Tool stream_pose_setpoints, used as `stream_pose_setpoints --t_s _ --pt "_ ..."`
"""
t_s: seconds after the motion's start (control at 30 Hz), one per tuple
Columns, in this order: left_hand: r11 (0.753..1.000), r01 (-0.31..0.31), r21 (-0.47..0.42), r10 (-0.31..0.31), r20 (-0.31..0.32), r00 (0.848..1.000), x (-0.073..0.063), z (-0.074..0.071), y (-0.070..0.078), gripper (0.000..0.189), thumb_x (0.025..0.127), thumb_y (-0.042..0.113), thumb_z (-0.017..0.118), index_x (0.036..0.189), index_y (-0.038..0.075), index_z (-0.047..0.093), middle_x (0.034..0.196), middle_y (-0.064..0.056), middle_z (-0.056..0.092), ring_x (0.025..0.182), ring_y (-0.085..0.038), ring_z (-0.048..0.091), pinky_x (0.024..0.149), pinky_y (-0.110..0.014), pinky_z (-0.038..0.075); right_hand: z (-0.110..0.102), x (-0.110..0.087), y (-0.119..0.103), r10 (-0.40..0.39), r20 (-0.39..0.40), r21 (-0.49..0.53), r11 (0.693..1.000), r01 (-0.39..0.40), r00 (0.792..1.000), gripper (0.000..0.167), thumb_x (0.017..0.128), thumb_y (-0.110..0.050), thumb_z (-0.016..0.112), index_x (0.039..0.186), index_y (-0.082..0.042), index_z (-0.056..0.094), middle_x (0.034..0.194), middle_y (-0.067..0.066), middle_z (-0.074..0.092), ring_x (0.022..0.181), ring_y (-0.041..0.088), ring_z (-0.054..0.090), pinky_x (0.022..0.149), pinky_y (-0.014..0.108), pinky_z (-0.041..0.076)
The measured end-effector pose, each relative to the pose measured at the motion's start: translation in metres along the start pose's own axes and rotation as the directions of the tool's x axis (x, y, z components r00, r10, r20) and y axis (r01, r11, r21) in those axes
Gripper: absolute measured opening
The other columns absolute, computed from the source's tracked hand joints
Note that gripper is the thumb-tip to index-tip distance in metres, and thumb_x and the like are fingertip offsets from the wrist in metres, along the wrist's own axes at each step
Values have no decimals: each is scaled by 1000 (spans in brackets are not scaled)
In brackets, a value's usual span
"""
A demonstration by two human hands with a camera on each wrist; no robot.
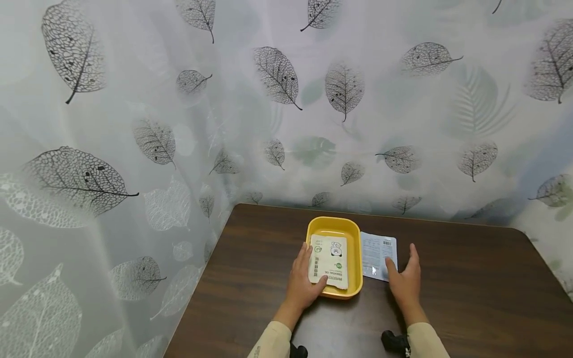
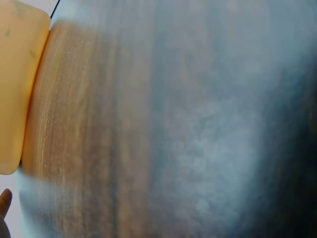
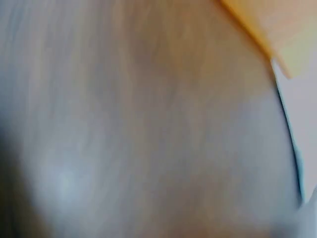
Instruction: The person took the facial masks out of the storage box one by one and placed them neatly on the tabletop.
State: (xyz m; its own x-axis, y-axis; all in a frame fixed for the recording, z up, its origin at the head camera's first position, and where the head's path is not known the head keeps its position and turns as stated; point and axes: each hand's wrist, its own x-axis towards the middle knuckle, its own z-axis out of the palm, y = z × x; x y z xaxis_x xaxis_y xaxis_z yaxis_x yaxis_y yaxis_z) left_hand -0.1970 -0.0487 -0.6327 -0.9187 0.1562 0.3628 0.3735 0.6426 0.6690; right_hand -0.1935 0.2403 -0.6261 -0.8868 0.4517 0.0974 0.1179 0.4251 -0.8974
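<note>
In the head view, a yellow plastic tray stands on the table. A cream packet with a panda drawing and green print lies in it. My left hand is at the tray's near left side, fingers extended along the packet's left edge and thumb near its lower edge. To the right of the tray lies a pale blue and white printed packet. My right hand is beside that packet, fingers straight, with the thumb overlapping its right edge. The left wrist view has the tray's outer wall and a fingertip.
The dark brown wooden table has rounded far corners. Behind it and along the left hangs a pale curtain with a leaf print. Black wrist straps show near both sleeves.
</note>
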Motion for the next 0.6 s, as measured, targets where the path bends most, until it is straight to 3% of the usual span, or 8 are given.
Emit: stream_pose_setpoints --t_s 0.27,0.43,0.6 --pt "1000 -11 14 11 0 1000 1 0 -1 86 84 42 72 156 8 40 167 -11 32 140 -34 49 108 -57 46 2 -2 -56 -103 -38 147 983 107 994 82 99 -26 61 165 -21 13 173 1 15 159 29 19 127 53 17" --pt "1000 -16 12 16 1 1000 1 0 0 85 84 42 72 156 8 41 167 -12 32 140 -35 48 108 -57 46 7 -8 -92 -160 9 225 962 154 987 84 98 -21 63 165 -24 12 172 -1 16 159 24 19 129 46 17" --pt "1000 -6 13 6 2 1000 1 0 0 85 84 42 72 156 9 40 167 -11 32 140 -35 48 108 -57 46 22 -19 -113 -189 68 339 928 155 980 83 97 -11 64 164 -17 16 171 4 18 158 27 20 129 45 17"
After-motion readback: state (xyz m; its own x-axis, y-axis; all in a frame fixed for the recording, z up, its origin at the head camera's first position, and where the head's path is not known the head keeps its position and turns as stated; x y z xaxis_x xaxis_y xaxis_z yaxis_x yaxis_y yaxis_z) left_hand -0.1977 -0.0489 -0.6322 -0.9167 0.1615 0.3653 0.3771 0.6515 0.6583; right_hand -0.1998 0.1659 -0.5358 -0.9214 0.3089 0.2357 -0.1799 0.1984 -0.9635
